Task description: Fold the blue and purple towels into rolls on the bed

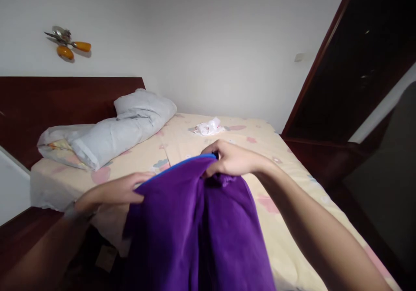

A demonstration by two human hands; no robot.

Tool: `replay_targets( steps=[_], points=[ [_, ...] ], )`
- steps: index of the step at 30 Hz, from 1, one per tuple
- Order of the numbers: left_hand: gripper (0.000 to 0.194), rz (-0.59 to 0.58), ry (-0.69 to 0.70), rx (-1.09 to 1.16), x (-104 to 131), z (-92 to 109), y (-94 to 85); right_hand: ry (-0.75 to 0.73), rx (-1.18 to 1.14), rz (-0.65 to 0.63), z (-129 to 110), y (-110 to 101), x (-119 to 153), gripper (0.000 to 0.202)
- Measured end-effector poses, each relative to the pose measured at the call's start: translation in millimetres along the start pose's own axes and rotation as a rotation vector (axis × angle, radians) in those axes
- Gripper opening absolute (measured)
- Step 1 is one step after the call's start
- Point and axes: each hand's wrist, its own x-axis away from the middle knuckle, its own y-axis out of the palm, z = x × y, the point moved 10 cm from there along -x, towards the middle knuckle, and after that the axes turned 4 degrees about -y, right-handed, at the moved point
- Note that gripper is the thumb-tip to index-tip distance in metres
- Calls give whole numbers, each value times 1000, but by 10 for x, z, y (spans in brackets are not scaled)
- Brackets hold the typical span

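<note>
A purple garment (182, 213) with a bright blue edge hangs in front of me over the near side of the bed. Its folds fall in two broad panels, and the lower end runs out of view. My left hand (121, 189) pinches the left end of the blue edge between thumb and fingers. At the other end, my right hand (227, 158) is closed on the top of the cloth, where a gathered dark part bunches under the fingers. I cannot tell the exact kind of garment.
Behind the garment is a bed with a cream floral sheet (276, 169). A folded grey quilt (120, 126) lies by the dark wooden headboard (65, 98). Farther back sits a crumpled white plastic bag (209, 127). A dark wood-framed opening (351, 78) stands at the right.
</note>
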Motion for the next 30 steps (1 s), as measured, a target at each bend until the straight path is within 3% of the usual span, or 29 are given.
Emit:
replay_targets(
  steps=[3,6,8,9,11,14,16,18,21,22,24,27,28,30],
  points=[
    [36,120,-87,-32,-374,-284,-517,-35,221,234,121,-513,-300,13],
    [29,471,-193,-302,-599,-434,-1269,-66,546,489,70,-958,-463,17],
    [24,716,-223,-582,-635,-389,-1675,-61,773,597,28,-1109,-529,21],
    [23,799,-212,-701,-653,-358,-1790,-57,862,629,32,-1140,-565,23],
    [25,871,-159,-841,-724,-388,-1847,-47,958,635,143,-1110,-669,30],
    [32,806,-136,-867,-875,-753,-1577,5,944,524,579,-807,-873,35],
    [36,712,-166,-830,-934,-1128,-1171,46,893,424,936,-402,-945,35],
    [40,609,-228,-744,-898,-1539,-632,42,847,342,1215,148,-893,31],
    [42,563,-306,-687,-623,-1998,163,0,747,197,1535,1089,-576,19],
    [43,567,-343,-666,-499,-2125,365,-12,713,164,1629,1356,-420,14],
    [42,607,-427,-624,-260,-2332,607,-37,619,137,1812,1730,-84,15],
    [30,671,-528,-535,-151,-2488,639,-21,170,338,2127,1690,390,27],
    [27,670,-537,-505,-243,-2484,614,13,74,401,2253,1602,516,28],
    [25,617,-507,-450,-653,-2390,607,94,-10,497,2474,1400,713,26]
  ],
)
